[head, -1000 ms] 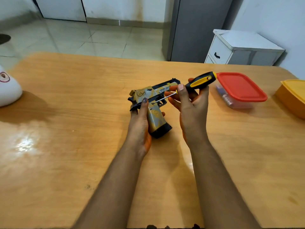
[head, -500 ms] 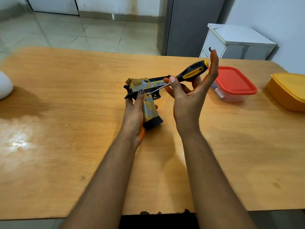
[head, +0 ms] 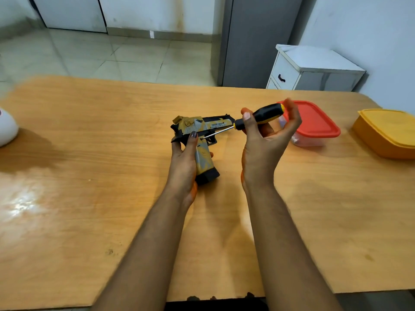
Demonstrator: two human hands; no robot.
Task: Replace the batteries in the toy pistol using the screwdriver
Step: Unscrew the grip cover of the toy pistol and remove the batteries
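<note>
A gold, grey and black toy pistol lies on its side near the middle of the wooden table, barrel pointing right. My left hand grips its handle, thumb up by the trigger area. My right hand holds a black and yellow screwdriver by the handle, thumb and fingers round it. The metal shaft slants down to the left and its tip touches the pistol's side just above the grip.
A clear box with a red lid stands right behind my right hand. An orange tub with a yellow lid sits at the right edge. A white rounded object is at the left edge. A white drawer unit stands beyond the table.
My right hand's fingers, spread open half a second ago, have curled back round the screwdriver handle. The handle has rotated. The pistol and my left hand have kept their place.
</note>
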